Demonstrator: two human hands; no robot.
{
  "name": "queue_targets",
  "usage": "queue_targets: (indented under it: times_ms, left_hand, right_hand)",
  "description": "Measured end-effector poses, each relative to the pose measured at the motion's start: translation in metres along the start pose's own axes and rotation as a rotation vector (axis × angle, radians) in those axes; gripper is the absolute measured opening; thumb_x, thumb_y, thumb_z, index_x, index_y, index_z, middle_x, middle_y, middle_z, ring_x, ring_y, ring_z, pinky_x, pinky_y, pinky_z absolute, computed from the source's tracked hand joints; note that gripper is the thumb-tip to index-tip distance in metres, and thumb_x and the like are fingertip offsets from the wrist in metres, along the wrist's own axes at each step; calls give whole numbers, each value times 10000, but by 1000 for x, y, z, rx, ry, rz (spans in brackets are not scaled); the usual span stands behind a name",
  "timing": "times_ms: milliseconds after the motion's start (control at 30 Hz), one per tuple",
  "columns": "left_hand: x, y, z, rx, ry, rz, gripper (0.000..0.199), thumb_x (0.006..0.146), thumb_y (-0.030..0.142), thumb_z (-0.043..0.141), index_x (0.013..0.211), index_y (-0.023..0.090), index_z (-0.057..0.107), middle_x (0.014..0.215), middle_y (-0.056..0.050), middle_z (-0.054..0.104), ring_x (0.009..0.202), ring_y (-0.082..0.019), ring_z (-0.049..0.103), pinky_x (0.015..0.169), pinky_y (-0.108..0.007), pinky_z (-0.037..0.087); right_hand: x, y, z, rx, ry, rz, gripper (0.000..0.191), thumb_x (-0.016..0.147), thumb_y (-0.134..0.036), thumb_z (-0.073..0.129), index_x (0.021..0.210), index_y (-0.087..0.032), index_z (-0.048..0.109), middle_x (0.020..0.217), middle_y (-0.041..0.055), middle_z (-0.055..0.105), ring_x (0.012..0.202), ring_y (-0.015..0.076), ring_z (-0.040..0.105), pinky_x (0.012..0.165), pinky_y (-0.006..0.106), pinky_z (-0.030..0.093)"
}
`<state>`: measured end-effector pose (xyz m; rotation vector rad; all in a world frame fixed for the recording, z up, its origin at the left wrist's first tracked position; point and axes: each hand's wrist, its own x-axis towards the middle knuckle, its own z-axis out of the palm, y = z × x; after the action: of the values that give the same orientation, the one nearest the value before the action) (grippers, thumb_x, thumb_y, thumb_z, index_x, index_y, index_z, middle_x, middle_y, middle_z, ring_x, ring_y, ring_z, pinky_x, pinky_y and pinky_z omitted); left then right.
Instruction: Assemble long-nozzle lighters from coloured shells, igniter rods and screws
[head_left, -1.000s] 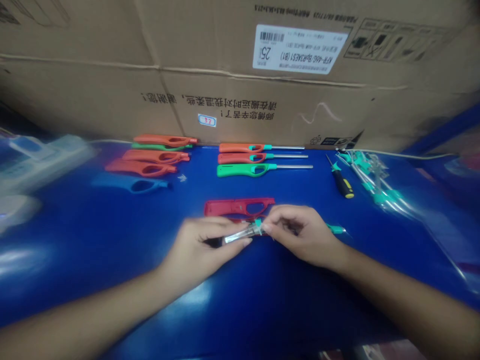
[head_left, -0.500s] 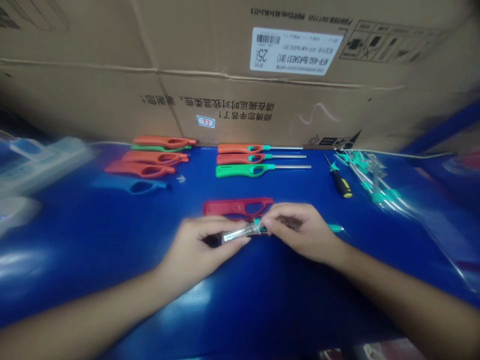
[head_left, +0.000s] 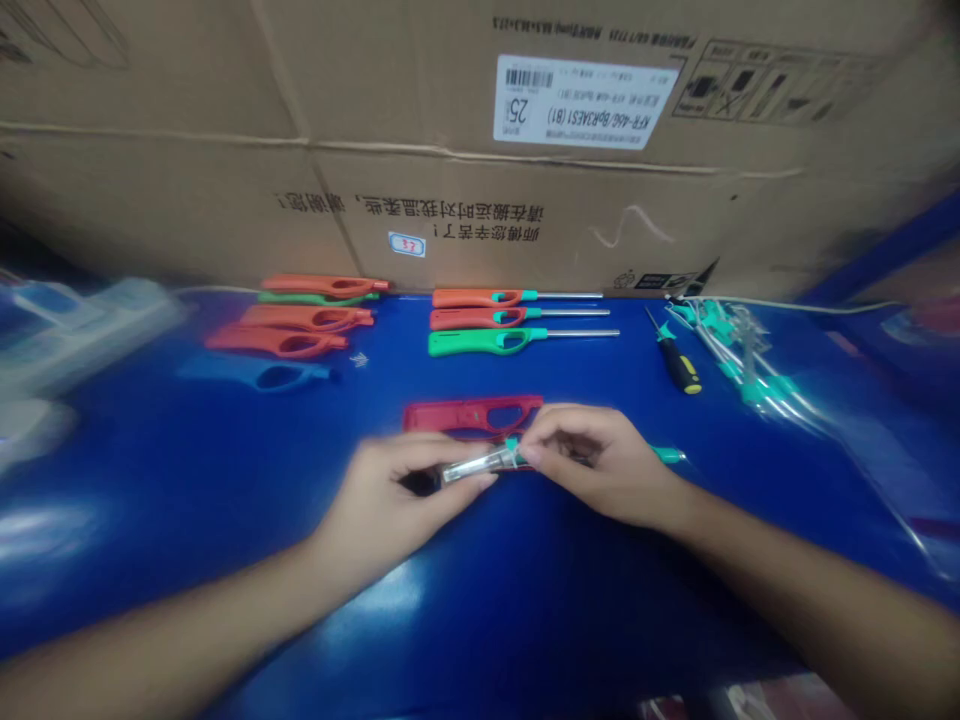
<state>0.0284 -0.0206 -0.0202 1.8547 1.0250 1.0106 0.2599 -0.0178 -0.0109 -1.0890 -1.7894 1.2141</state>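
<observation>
Staying put, left fingers (head_left: 461, 492) grip a clear tube (head_left: 476, 465). Right fingers (head_left: 551, 464) touch its green end (head_left: 512, 446), grasp unclear; work seems unfinished.

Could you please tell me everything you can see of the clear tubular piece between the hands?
The slim, clear, glossy tubular piece looks like plastic. It lies slantwise, its right end higher in the picture, beside a small teal fitting. The left hand holds it between thumb and fingers; the right hand is at the fitting. It sits just nearer than the red plastic handle shell.
</observation>
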Motion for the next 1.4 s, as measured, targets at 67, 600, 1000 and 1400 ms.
queue_targets:
  times_ms: [67,600,1000,1400]
  left_hand:
    - [1,1,0,-3,-3,3,195,771,142,815,953,212,819,873,-3,805,675,-93,717,661,-137,568]
    - [5,-4,-9,131,-71,119,212,859,188,752,1064,231,789,997,-28,783,906,-163,715,844,-268,566]
    - [18,-1,-32,418,-252,177,179,899,260,712,1064,253,782,903,-33,688,848,-187,612,778,-337,494]
    - [20,0,-38,538,-346,194,226,876,262,714,1092,201,737,993,-57,734,930,-232,622,829,-378,507]
  right_hand:
    - [0,0,0,-8,3,-11,159,904,-269,645,857,-135,715,731,12,612,575,86,464,513,228,360]
    - [0,0,-3,-232,-16,-160,119,939,-208,615,902,-146,709,748,4,619,573,70,477,523,198,382]
    - [-6,-4,-14,-882,-136,-322,297,972,-322,556,1233,-205,633,1195,97,611,1003,214,611,773,325,517]
    - [-6,-3,-12,-932,-230,-357,379,980,-308,545,1349,-226,586,1346,118,551,1196,274,498,983,447,450]
